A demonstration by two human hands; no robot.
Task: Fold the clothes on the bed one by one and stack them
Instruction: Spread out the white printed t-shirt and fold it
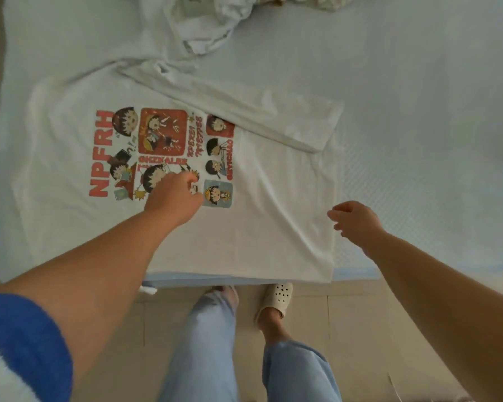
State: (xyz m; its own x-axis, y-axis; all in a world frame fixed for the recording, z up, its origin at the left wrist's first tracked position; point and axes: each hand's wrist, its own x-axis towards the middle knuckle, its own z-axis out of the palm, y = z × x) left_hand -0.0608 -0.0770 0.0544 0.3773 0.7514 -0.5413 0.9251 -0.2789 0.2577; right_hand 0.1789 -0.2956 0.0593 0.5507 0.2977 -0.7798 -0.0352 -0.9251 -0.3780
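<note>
A white T-shirt (267, 198) with a red "NPFRH" cartoon print lies spread flat on the pale blue bed (418, 97), its far side folded over in a diagonal band. My left hand (174, 195) rests on the printed area with its fingers bent onto the cloth. My right hand (357, 221) hovers at the shirt's right edge, fingers loosely curled and holding nothing. A crumpled white garment (204, 21) lies at the far middle of the bed, with a patterned cloth (323, 1) beside it at the top edge.
The bed's near edge (357, 272) runs across the frame above a tiled floor (346, 320). My legs in light blue trousers (204, 343) and a cream clog (276, 298) stand close to it.
</note>
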